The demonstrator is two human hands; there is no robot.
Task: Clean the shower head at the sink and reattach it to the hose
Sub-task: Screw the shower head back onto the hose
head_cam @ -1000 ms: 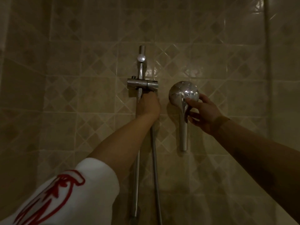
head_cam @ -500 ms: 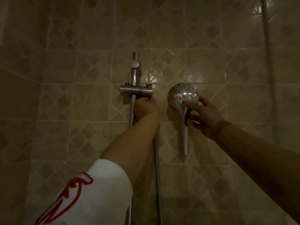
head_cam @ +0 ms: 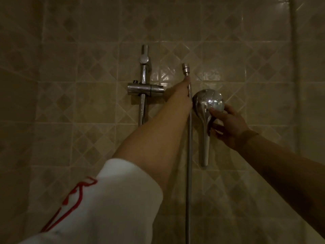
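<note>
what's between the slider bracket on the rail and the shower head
In the head view, the left hand holding up the hose lies between the bracket and the shower head.

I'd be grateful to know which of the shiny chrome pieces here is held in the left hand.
The hose: the left hand grips it just below its end nut, while the shower head sits in the right hand.
</note>
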